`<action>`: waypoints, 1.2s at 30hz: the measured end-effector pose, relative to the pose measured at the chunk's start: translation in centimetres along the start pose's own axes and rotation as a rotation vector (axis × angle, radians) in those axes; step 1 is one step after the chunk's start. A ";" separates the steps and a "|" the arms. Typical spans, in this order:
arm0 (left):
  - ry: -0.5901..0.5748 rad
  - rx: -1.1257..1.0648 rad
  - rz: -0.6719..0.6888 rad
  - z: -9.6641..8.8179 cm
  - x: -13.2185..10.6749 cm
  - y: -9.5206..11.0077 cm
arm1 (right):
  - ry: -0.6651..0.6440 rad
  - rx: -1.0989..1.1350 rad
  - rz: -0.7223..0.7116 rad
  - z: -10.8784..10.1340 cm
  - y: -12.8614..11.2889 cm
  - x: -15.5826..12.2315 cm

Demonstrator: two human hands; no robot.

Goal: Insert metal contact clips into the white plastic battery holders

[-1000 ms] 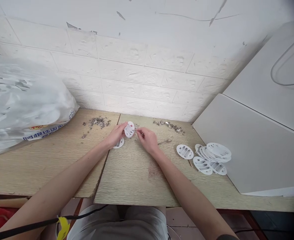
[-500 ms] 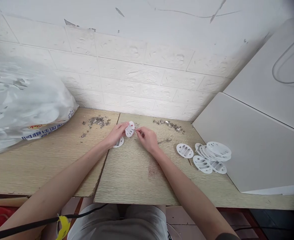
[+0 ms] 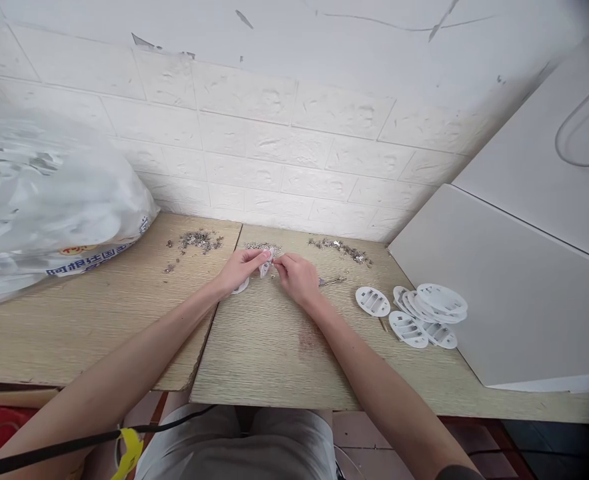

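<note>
My left hand (image 3: 241, 269) is closed on a white oval plastic piece (image 3: 266, 267), held tilted above the table and seen nearly edge-on. My right hand (image 3: 297, 275) pinches at the right side of that piece; whatever lies between its fingertips is too small to name. Under my left hand another white oval plate (image 3: 241, 287) lies partly covered on the wood. Just behind my fingers is a pile of tiny metal parts (image 3: 261, 247). A thin metal tool (image 3: 333, 281) rests on the table to the right of my right hand.
Two more heaps of small metal parts (image 3: 201, 241) and metal clips (image 3: 341, 250) lie near the wall. White oval plates with metal contacts (image 3: 441, 300) are stacked at the right, beside a grey panel (image 3: 534, 287). A full plastic bag (image 3: 64, 200) fills the left.
The oval piece in my left hand has turned from facing me to nearly edge-on. Both hands have come closer together, with my right fingertips now against the piece.
</note>
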State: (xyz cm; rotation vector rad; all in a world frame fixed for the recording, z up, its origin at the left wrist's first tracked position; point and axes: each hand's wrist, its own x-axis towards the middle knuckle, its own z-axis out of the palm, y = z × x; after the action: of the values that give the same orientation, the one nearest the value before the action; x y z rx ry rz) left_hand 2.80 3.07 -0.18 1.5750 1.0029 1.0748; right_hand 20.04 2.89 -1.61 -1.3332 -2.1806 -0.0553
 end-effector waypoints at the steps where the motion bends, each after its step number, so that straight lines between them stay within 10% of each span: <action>1: 0.003 0.000 0.005 0.1 -0.1 0.1 | -0.002 -0.014 0.003 0.0 -0.1 0.0; 36: 0.099 -0.448 -0.141 0.4 0.6 -0.2 | 0.085 0.403 0.181 0.5 0.1 0.3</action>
State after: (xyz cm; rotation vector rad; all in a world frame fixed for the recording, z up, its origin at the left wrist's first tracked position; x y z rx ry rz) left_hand 3.29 3.56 -0.31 1.0839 0.8510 1.1900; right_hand 19.82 3.29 -1.89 -1.2589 -1.8650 0.3712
